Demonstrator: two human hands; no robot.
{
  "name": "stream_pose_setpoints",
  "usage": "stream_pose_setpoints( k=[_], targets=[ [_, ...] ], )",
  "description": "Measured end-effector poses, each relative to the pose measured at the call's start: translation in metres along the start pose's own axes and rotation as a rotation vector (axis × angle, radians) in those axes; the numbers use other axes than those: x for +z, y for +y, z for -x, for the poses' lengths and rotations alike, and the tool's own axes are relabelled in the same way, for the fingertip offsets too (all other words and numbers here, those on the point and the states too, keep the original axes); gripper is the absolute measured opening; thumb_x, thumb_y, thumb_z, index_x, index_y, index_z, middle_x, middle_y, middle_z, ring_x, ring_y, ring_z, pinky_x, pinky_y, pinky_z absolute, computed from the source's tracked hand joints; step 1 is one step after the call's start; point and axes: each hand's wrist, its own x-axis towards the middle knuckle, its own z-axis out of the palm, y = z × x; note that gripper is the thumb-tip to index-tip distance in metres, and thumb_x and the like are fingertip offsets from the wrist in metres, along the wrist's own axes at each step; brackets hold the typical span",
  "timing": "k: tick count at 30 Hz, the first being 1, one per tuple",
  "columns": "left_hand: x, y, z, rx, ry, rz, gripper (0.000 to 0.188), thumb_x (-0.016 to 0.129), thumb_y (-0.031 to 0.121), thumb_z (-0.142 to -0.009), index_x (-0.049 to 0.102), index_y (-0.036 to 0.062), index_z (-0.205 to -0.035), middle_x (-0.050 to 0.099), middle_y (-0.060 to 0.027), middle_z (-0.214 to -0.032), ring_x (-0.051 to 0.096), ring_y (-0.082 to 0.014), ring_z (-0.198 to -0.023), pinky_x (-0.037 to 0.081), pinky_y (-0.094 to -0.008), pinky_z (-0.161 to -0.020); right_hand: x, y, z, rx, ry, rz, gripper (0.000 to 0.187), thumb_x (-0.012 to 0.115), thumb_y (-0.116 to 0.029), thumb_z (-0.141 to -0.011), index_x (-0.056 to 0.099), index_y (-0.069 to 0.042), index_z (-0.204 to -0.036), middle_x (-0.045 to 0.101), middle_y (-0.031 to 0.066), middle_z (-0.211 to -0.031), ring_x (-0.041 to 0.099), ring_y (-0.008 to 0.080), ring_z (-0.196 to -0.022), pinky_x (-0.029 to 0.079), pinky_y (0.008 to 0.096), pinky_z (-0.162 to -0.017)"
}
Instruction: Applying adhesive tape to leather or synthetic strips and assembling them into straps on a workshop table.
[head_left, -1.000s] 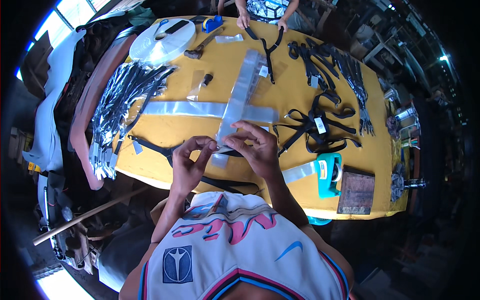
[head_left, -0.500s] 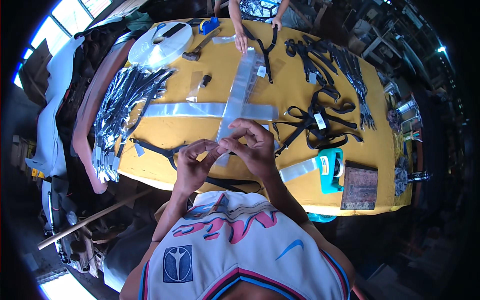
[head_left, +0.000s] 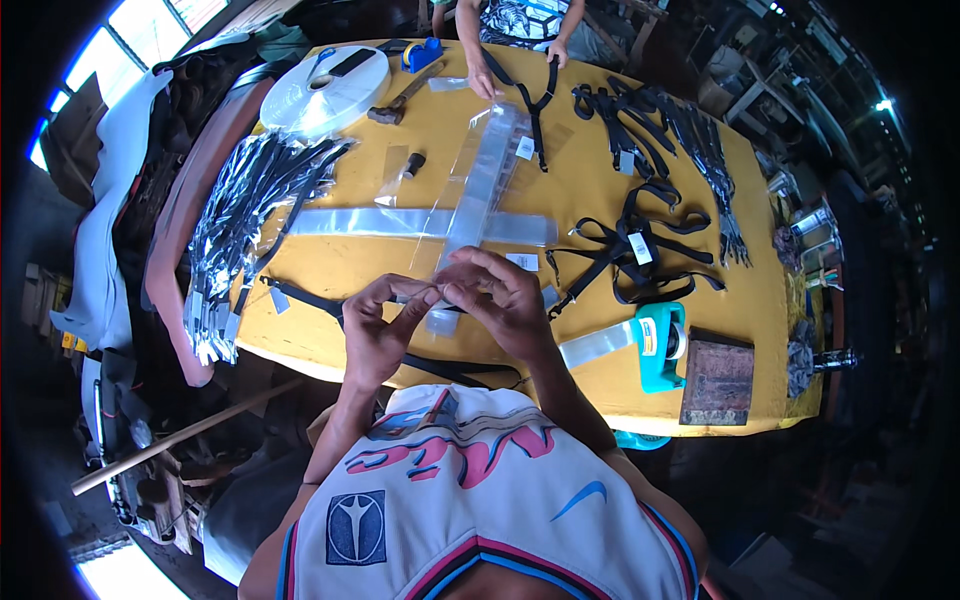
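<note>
Centrally, my left hand (head_left: 375, 325) and right hand (head_left: 508, 308) meet above the near side of the yellow table (head_left: 600, 392), thumbs and forefingers pressed tip to tip. Both hands are pinching something small between these fingertips; it is too hidden for me to tell what it is. The other fingers of my right hand are bent and raised. A black strap (head_left: 308, 298), with a grey tag (head_left: 279, 299) near its end, runs over the table from the left and passes out of sight behind my left hand; whether it joins what I pinch cannot be told.

Beyond my fingertips, a lengthwise stack of clear plastic sleeves (head_left: 482, 180) crosses a sideways clear strip (head_left: 365, 220). At its far end is one hand (head_left: 484, 82) of a co-worker, whose other hand (head_left: 557, 52) holds a forked black strap (head_left: 537, 125). To the left lies a heap of wrapped black straps (head_left: 250, 205), with a white roll (head_left: 300, 95) and a hammer (head_left: 405, 95) beyond. To the right: tangled black straps (head_left: 625, 215) bearing a white label (head_left: 640, 248), a teal tape dispenser (head_left: 655, 365) and, just beside it, a brown board (head_left: 718, 383).
</note>
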Motion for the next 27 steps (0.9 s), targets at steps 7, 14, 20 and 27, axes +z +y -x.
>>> stream_pose_setpoints(
  k=[7,14,20,27],
  targets=[
    [-0.002,0.0,-0.003,-0.091,0.041,0.117,0.025,0.063,0.019,-0.099,0.07,-0.0025,-0.09,0.071,-0.0058,-0.081,0.062,-0.0103,-0.071,0.049,-0.0248,-0.07,0.003,-0.003,-0.001,0.029,-0.016,-0.028,0.043,0.071,-0.005,-0.09,0.052,0.006,-0.127,0.07,0.0124,-0.104,0.066,0.0175,-0.103,0.051,0.0325,-0.092],
    [-0.018,0.034,-0.034,0.103,0.295,0.065,0.032,0.055,0.027,-0.103,0.068,-0.0018,-0.094,0.068,-0.0074,-0.077,0.061,-0.011,-0.062,0.049,-0.0252,-0.062,0.01,0.03,-0.013,0.102,-0.207,0.07,0.04,0.077,-0.016,-0.086,0.06,-0.001,-0.119,0.072,0.007,-0.092,0.067,0.0117,-0.088,0.05,0.0294,-0.084],
    [-0.14,0.018,-0.055,0.309,0.731,-0.108,0.032,0.061,0.031,-0.1,0.07,0.0016,-0.09,0.067,-0.0053,-0.074,0.058,-0.009,-0.064,0.046,-0.0237,-0.061,-0.02,0.037,-0.014,0.212,-0.183,0.046,0.031,0.077,-0.015,-0.086,0.064,-0.002,-0.111,0.068,0.003,-0.082,0.063,0.0083,-0.079,0.049,0.0265,-0.076],
    [-0.247,0.025,-0.018,0.168,1.183,-0.213,0.038,0.063,0.033,-0.098,0.069,-0.0016,-0.113,0.072,-0.0092,-0.096,0.064,-0.0127,-0.075,0.053,-0.0264,-0.066,-0.086,0.04,0.014,0.34,-0.282,0.197,0.037,0.079,-0.012,-0.082,0.064,-0.001,-0.113,0.068,0.0016,-0.082,0.062,0.0078,-0.078,0.047,0.025,-0.076]
  ],
)
